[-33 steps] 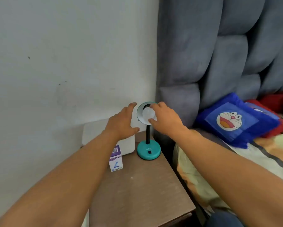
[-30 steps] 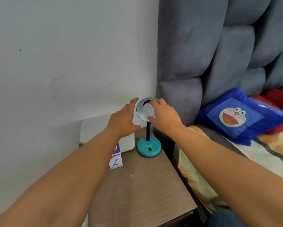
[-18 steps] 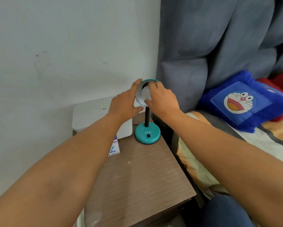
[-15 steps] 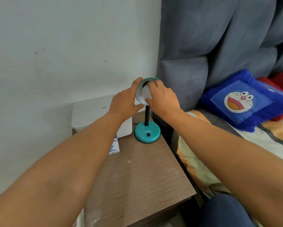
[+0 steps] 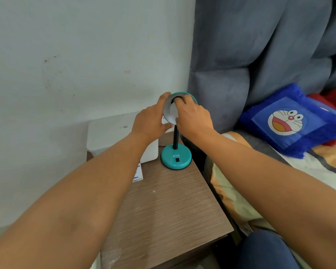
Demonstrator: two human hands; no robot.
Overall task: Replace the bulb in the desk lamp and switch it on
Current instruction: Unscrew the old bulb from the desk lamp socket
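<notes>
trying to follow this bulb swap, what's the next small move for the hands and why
Probably a small twist of the bulb with the right hand: its fingers curl round the bulb inside the lamp shade, while the left hand grips the shade's rim to brace it. The bulb looks unlit; the base switch is untouched.

lamp base [image 5: 176, 160]: "ATN" in white above the switch | carton [image 5: 137, 174]: bottom edge reads roughly "ECOLINK", rest hidden | white box [image 5: 109, 136]: small dark marks, too blurred to read
</notes>
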